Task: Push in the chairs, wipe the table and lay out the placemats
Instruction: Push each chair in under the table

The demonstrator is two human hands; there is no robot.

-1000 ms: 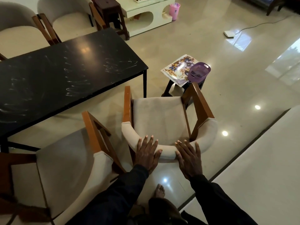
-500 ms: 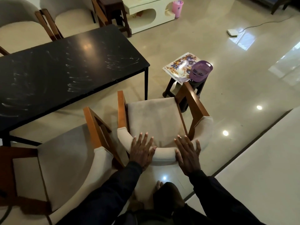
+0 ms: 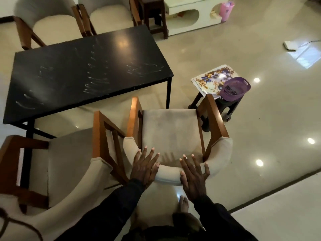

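Both hands lie flat on the curved padded back of the nearest chair: the left hand on the left part of the curve, the right hand further right, with a bare stretch of padding between them. Fingers on each are straight and spread, pointing forward over the back toward the seat and gripping nothing; the palms press on the cushion. Dark sleeves run back from both wrists to the bottom edge of the view. This chair faces the black table, its front edge near the table's right-hand corner leg, its seat fully out in the open. A second chair stands just beside it on the left, the wooden arms close together. Pale smears mark the table top. Flowered placemats lie on a small dark stool to the right of the chair, and a purple basket sits on their near corner
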